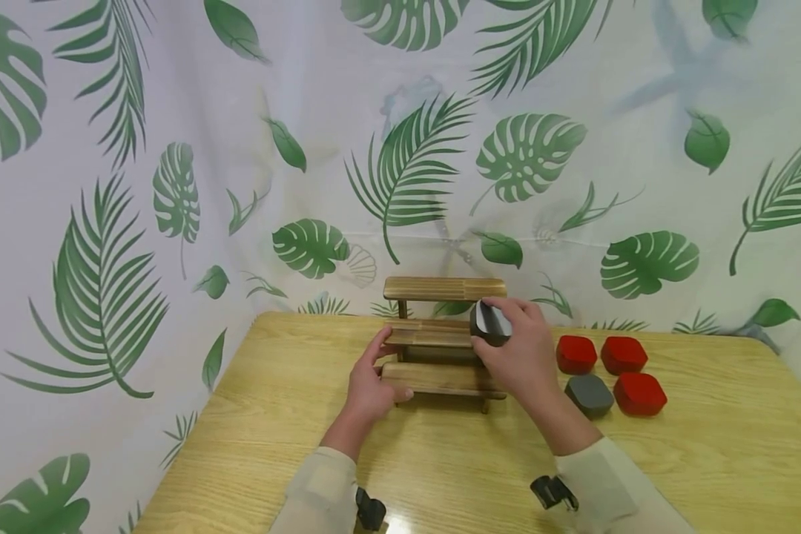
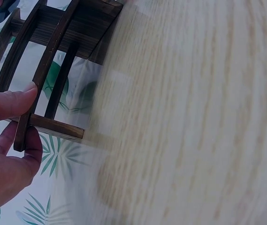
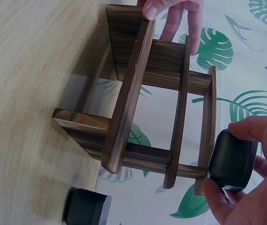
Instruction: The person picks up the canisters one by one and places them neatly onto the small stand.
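A three-tiered wooden rack (image 1: pixel 443 377) stands at the back of the table. My left hand (image 1: pixel 367 387) grips its left end, with the thumb on the bottom tier; in the left wrist view the thumb and fingers of that hand (image 2: pixel 6 159) pinch a shelf's end (image 2: pixel 49 56). My right hand (image 1: pixel 523 357) holds a dark rounded box (image 1: pixel 491 323) at the rack's right side, near the middle tier. The right wrist view has the black box (image 3: pixel 232 160) between thumb and fingers of the right hand (image 3: pixel 260 176), beside the rack's shelf ends (image 3: pixel 207 122); whether they touch is unclear.
Right of the rack on the wooden table (image 1: pixel 707 445) sit three red boxes (image 1: pixel 576 354) (image 1: pixel 624 354) (image 1: pixel 641 394) and a grey one (image 1: pixel 589 395). A leaf-patterned cloth (image 1: pixel 440 133) hangs behind and at the left.
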The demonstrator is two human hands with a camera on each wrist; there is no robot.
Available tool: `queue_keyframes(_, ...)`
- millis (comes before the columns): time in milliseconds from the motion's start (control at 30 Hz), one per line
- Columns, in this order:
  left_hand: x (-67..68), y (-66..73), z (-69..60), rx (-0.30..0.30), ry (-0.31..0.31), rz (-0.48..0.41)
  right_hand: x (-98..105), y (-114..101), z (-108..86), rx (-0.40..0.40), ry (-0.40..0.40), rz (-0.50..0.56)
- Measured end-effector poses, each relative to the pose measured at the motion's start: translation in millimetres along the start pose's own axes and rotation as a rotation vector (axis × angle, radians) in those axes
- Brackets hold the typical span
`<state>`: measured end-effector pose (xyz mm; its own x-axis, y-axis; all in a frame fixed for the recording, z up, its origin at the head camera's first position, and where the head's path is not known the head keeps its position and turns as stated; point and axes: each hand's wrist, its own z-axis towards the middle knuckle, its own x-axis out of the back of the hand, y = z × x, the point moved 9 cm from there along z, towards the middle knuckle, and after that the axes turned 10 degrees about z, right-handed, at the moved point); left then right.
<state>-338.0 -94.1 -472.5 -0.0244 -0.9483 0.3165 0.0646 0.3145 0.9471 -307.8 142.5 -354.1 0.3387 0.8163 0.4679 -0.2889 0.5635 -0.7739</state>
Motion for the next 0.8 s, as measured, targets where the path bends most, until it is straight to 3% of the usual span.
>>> queue_keyframes(533, -1.6, 2.1, 2.7, -0.013, -0.023, -0.038, -10.4, -6.1, 10.2, 0.036, 0.019, 0.010)
queue_keyframes(800, 0.9, 1.0, 0.3, -0.016, 0.000, -0.004, -15.9, -10.9, 12.1, 0.050, 0.013, 0.010)
